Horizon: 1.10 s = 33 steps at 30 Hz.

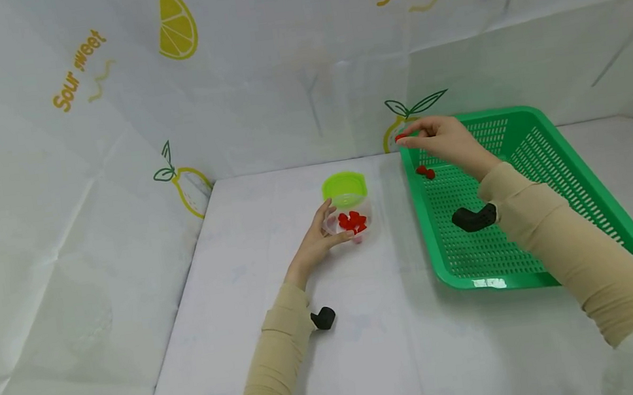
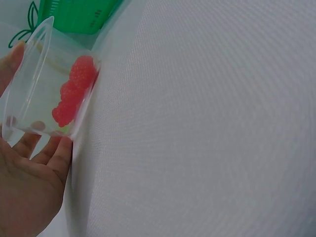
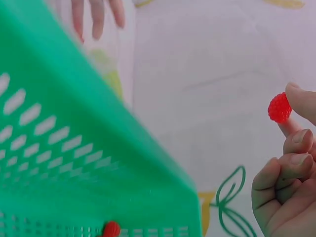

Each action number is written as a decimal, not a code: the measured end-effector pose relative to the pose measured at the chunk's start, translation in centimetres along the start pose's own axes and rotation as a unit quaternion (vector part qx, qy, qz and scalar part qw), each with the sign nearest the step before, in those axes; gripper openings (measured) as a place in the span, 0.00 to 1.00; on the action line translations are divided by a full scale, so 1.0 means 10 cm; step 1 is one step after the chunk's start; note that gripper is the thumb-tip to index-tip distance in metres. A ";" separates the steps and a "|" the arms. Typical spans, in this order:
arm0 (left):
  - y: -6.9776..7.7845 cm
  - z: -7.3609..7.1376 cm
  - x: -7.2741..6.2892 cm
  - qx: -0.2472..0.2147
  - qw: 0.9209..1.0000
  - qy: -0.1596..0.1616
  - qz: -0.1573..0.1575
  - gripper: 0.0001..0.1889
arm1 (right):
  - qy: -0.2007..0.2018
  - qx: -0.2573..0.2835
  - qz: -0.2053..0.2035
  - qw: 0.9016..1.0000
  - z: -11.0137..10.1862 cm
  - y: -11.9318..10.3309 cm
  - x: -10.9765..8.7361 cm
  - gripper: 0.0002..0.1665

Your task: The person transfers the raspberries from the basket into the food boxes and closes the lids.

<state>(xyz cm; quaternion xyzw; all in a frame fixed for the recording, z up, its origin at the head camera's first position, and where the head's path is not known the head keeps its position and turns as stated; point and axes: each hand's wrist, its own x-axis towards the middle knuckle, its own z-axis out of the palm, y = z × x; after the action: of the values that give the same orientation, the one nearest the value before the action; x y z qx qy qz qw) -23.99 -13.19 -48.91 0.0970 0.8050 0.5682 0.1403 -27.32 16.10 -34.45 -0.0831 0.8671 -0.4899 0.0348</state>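
My left hand (image 1: pixel 316 242) grips a clear plastic container (image 2: pixel 37 94) on the table, thumb on one side and fingers round the other. Several red raspberries (image 1: pixel 353 222) lie at the bottom of the container. A lime-green lid (image 1: pixel 344 184) sits just behind it. Over the far left corner of a green plastic basket (image 1: pixel 440 264), my right hand (image 1: pixel 446 141) pinches one raspberry (image 3: pixel 280 107) between thumb and index finger, the other fingers curled. Two more raspberries (image 1: pixel 425 171) rest inside the basket, close to its left wall.
A white cloth covers the table (image 1: pixel 371 349), and a white printed sheet (image 1: pixel 279 83) rises behind and to the left. The basket's raised rim stands to the right of the container. Black wrist mounts (image 1: pixel 323 318) stick out from both sleeves.
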 end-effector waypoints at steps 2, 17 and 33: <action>0.00 0.00 0.00 -0.001 1.000 0.001 0.001 0.47 | -0.007 0.017 -0.007 1.000 0.07 -0.07 0.01 0.27; -0.01 -0.01 -0.01 -0.005 1.000 0.000 -0.008 0.46 | -0.099 0.030 -0.048 0.993 0.63 -0.25 0.19 0.23; -0.01 -0.01 -0.01 -0.006 1.000 0.004 -0.003 0.46 | -0.172 0.003 -0.015 0.985 1.07 -0.08 0.36 0.18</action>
<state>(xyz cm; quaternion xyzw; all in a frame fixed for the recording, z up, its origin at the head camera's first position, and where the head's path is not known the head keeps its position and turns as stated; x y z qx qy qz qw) -23.95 -13.34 -49.00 0.0913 0.8026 0.5729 0.1389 -29.25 6.02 -39.20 -0.1795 0.8453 -0.4713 0.1764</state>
